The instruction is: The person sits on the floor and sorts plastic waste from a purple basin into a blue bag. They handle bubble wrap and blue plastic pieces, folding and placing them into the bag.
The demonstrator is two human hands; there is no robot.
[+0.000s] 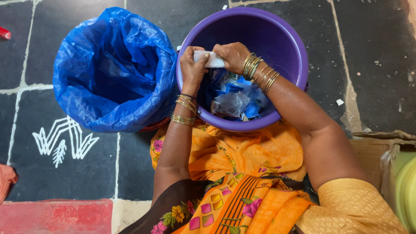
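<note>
hands: left hand [191,66] and right hand [232,56] both pinching a small white packet [209,59]
spot: over the purple tub [299,56], upper middle of frame
beside it: blue bag-lined bin [115,69], upper left

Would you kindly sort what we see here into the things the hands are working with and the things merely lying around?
In use:
left hand and right hand, both gripping a small white packet
purple tub holding blue and clear wrappers
blue-lined bin beside it

Lying about:
cardboard box
red object
white floor drawing
paper scrap

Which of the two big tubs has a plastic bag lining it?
The left one, the blue-lined bin: a blue bag covers it. The purple tub beside it shows bare walls and holds small wrappers, under both hands.
</note>
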